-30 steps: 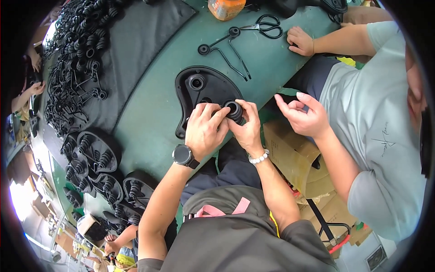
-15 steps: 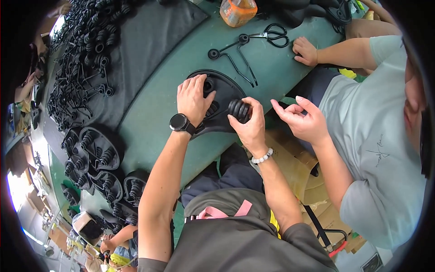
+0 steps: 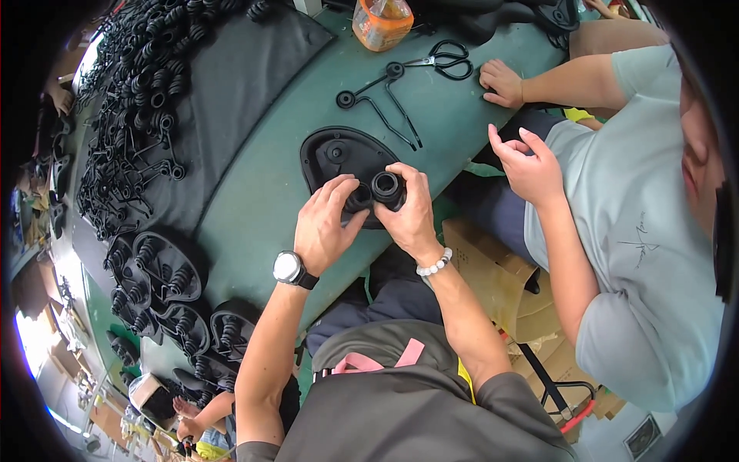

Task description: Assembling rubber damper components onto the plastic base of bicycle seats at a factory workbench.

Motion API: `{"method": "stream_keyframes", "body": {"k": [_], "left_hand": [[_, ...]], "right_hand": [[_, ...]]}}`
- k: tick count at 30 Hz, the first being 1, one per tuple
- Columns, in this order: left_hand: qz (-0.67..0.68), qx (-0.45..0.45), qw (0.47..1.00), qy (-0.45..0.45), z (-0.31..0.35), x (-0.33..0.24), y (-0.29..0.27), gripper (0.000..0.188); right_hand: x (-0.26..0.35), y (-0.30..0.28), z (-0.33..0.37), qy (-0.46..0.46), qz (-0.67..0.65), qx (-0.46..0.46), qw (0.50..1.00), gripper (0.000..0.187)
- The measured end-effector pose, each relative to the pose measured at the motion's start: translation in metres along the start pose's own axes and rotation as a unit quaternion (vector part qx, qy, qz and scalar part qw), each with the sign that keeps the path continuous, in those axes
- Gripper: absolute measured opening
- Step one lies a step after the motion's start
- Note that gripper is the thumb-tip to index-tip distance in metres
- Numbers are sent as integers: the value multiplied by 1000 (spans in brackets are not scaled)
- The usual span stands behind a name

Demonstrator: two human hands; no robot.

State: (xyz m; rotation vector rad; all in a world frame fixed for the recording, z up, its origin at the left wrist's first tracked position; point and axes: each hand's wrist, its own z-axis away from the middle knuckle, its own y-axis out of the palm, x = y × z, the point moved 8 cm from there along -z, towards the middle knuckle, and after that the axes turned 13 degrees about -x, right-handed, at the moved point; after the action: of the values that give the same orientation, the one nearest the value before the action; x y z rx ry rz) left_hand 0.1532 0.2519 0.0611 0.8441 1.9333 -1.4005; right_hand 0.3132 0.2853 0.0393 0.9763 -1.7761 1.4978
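My left hand [image 3: 323, 227] grips a black rubber bellows [image 3: 359, 199] between thumb and fingers, most of it hidden by the fingers. Close beside it, my right hand [image 3: 409, 218] is closed around another black ribbed bellows [image 3: 387, 187], its round open end facing up. Both are held over the near part of a black rounded, shell-like housing [image 3: 315, 148] lying on the green table [image 3: 254, 192]. A round raised boss [image 3: 336, 152] shows inside the housing's far end.
Beyond the housing lie two bent black rods with round ends [image 3: 346, 99], scissors [image 3: 450, 61] and an orange container [image 3: 382, 29]. A black cloth [image 3: 246, 85] bears heaped rubber parts [image 3: 154, 85]. Filled housings [image 3: 169, 266] stand at left. A co-worker's hands [image 3: 502, 83] are at right.
My left hand has come nearer and right from the housing's far end, bringing a bellows and uncovering the boss. The right hand's bellows has turned open end up. The co-worker's nearer hand has risen.
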Motion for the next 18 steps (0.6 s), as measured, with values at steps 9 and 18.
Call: {"method": "stream_keyframes", "body": {"k": [9,18], "left_hand": [[9,24,996,-82,-3,7,2,38],[8,67,994,-89,3,8,12,41]], "right_hand": [[6,-6,-1,-29,-17,29,999,54],[-3,-5,2,-6,-32,26,999,50]]}}
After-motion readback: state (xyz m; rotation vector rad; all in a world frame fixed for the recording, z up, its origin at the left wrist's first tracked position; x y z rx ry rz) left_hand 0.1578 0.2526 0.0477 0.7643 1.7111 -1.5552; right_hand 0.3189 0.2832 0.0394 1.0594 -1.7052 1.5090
